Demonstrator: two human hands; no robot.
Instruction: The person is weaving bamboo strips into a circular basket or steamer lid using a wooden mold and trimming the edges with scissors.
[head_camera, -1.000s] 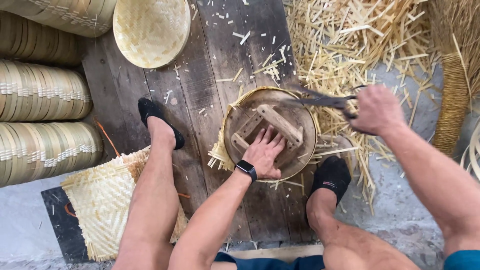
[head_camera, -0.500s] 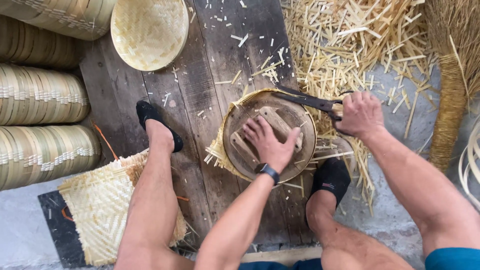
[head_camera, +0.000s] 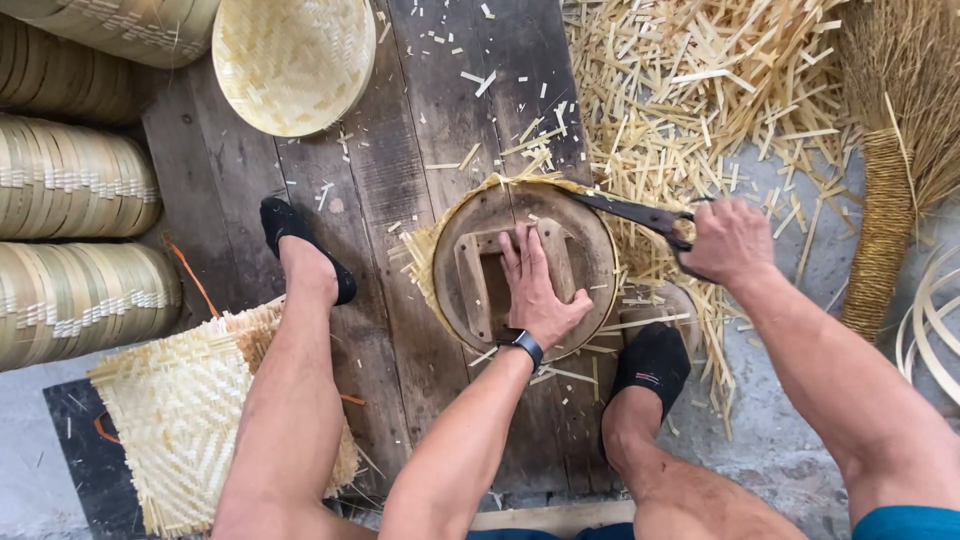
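A round wooden mould with a wooden cross-brace lies on the plank floor, with woven bamboo sticking out from under its rim. My left hand presses flat on the brace, fingers spread. My right hand grips the handles of dark metal shears, whose blades reach the mould's upper right rim where the bamboo ends poke out. My two feet in black shoes rest either side of the mould.
A finished round bamboo basket lies at the top. Stacks of woven baskets fill the left side. A square woven mat lies at lower left. Bamboo offcuts and a broom are at right.
My left hand has turned on the mould and now lies flat along the brace. My right hand with the shears has shifted slightly along the rim.
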